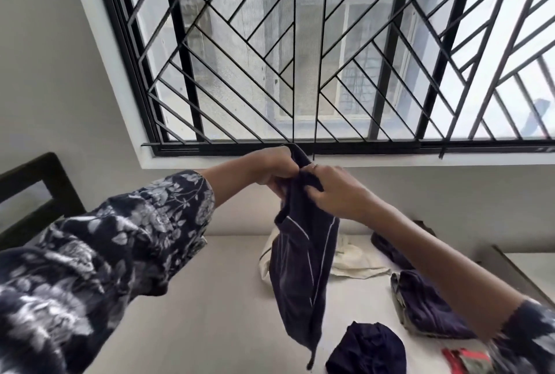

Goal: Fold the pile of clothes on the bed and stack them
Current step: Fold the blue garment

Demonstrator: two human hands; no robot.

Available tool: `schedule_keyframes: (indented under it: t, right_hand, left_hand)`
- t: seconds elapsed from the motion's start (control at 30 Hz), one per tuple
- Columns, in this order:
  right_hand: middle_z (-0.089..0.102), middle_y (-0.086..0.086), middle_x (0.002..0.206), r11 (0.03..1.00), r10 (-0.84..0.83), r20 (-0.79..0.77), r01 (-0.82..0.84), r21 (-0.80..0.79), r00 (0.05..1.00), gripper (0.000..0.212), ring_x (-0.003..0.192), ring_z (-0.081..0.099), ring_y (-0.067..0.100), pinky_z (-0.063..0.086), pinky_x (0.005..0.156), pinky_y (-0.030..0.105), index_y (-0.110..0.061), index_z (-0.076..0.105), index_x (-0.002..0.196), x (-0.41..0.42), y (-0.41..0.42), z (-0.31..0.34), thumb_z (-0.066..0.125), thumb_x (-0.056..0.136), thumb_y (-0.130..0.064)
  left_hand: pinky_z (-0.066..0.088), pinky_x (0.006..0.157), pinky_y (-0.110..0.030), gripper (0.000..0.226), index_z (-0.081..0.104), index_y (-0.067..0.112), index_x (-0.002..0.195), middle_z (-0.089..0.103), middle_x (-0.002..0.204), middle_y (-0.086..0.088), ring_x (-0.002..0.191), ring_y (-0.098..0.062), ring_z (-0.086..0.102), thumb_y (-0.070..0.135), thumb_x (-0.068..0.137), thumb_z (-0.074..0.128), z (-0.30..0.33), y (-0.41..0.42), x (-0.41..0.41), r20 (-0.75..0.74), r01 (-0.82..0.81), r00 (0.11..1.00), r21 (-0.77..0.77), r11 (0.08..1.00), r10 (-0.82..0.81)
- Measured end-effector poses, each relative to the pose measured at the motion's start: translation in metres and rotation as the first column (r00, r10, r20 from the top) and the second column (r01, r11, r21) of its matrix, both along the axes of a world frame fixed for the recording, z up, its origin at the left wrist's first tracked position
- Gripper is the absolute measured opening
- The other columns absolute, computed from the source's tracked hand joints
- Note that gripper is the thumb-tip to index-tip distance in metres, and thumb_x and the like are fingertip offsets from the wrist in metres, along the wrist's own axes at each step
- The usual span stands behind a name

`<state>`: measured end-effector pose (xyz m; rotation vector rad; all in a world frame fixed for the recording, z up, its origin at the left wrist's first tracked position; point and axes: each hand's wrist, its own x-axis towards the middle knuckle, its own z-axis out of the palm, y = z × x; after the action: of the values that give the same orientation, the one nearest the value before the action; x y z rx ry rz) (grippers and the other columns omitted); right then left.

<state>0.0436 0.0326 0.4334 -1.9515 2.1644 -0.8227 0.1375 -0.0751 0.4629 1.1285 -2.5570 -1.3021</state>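
Pale sheeting covers the bed (216, 298), the largest surface in view, and it carries the unfolded pile along its right side. In that pile lie a cream cloth (357, 262), a dark purple garment (426, 307) with an olive edge, a crumpled navy bundle (369, 349) near the front, and a red item (459, 358) at the lower edge, blurred. No finished stack is visible.

A navy garment (303, 268) with thin white piping hangs lengthwise above the bed, its lower end dangling clear of the sheet, just in front of the cream cloth.

The left hand (273, 172) and right hand (336, 193) meet at the garment's top edge. Both have fingers curled tight into the cloth, pinching it close together; a ring shows on the right hand.

Risks, as judged: the grip points sit almost touching, so the cloth hangs bunched and any fold made from this hold is likely to come out crooked. The dangling tail may drag onto the navy bundle or cream cloth and disturb the pile. The fabric looks slippery, so a loosened pinch could drop it.
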Motion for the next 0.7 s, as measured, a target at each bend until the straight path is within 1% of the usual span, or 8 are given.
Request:
schedule_keyframes:
  t: [0.07,0.13,0.2,0.3,0.4,0.57,0.63,0.7]
  right_hand:
    - [0.065,0.01,0.111,0.994,0.002,0.085,-0.011,0.105,0.996,0.033,0.099,0.06,0.024,0.042,0.079,0.029,-0.013,0.056,0.12,0.008,-0.002,0.002,0.046,0.097,-0.035]
    - [0.062,0.005,0.114,0.98,0.01,0.187,-0.046,0.194,0.982,0.058,0.102,0.059,0.02,0.046,0.088,0.032,-0.015,0.05,0.124,0.017,-0.004,0.001,0.052,0.087,-0.06]
    - [0.054,0.004,0.123,0.97,-0.083,0.08,0.062,0.237,0.993,0.086,0.11,0.056,0.023,0.047,0.095,0.038,-0.014,0.039,0.134,0.025,-0.006,-0.005,0.062,0.072,-0.07]
    - [0.048,0.009,0.127,0.958,-0.203,-0.119,0.222,0.18,0.972,0.069,0.112,0.054,0.034,0.047,0.086,0.041,-0.013,0.031,0.134,0.029,-0.013,-0.014,0.065,0.08,-0.037]
    - [0.059,0.01,0.111,0.979,-0.139,-0.003,0.138,0.147,0.99,0.052,0.098,0.058,0.03,0.049,0.076,0.034,-0.017,0.045,0.125,0.017,-0.018,-0.004,0.054,0.075,-0.008]
    - [0.066,0.011,0.1,0.988,0.057,0.205,-0.085,0.131,0.977,0.048,0.081,0.06,0.018,0.052,0.073,0.033,-0.026,0.06,0.111,-0.01,-0.019,0.018,0.059,0.073,0.003]
    - [0.066,0.01,0.101,0.977,0.113,0.322,-0.163,0.134,0.94,0.049,0.077,0.059,0.015,0.053,0.068,0.031,-0.027,0.06,0.108,-0.017,-0.017,0.024,0.061,0.074,0.008]
    - [0.063,0.007,0.102,0.951,0.167,0.398,-0.253,0.175,0.902,0.055,0.079,0.061,0.017,0.054,0.067,0.032,-0.028,0.057,0.116,-0.022,-0.016,0.028,0.062,0.076,0.011]
  left_hand:
    - [0.056,0.049,-0.032,0.023,0.056,0.004,0.072,0.06,0.063,-0.012,0.049,-0.019,0.058,-0.007,0.087,0.042,0.001,0.003,-0.001,-0.039,-0.1,0.994,-0.014,0.995,0.099]
    - [0.053,0.042,-0.029,0.027,0.054,0.002,0.065,0.056,0.05,-0.009,0.041,-0.017,0.056,-0.009,0.085,0.041,0.001,0.006,-0.001,-0.068,-0.182,0.981,-0.011,0.983,0.181]
    - [0.056,0.048,-0.035,0.027,0.057,-0.001,0.07,0.058,0.045,-0.01,0.038,-0.02,0.058,-0.01,0.086,0.038,0.002,0.008,-0.003,-0.098,-0.199,0.974,0.078,0.977,0.206]
    - [0.057,0.051,-0.036,0.023,0.061,-0.005,0.09,0.062,0.052,-0.01,0.037,-0.019,0.059,-0.006,0.089,0.039,0.007,0.011,-0.001,-0.139,-0.246,0.953,0.16,0.956,0.269]
    - [0.058,0.062,-0.037,0.024,0.059,-0.002,0.105,0.067,0.084,-0.018,0.053,-0.025,0.065,0.006,0.092,0.041,0.013,0.011,0.012,-0.09,-0.259,0.959,0.108,0.96,0.269]
    - [0.057,0.07,-0.039,0.056,0.054,0.008,0.112,0.06,0.112,-0.014,0.079,-0.037,0.065,0.057,0.095,0.032,0.02,0.002,0.052,0.236,-0.166,0.942,-0.292,0.942,0.239]
    - [0.052,0.085,-0.04,0.083,0.057,0.015,0.111,0.061,0.115,-0.011,0.098,-0.034,0.061,0.082,0.08,0.019,0.014,-0.005,0.069,0.279,-0.035,0.93,-0.58,0.814,0.239]
    - [0.047,0.089,-0.041,0.099,0.056,0.019,0.122,0.063,0.117,-0.011,0.109,-0.032,0.058,0.093,0.063,0.025,0.004,-0.006,0.089,0.266,0.038,0.939,-0.712,0.701,0.219]
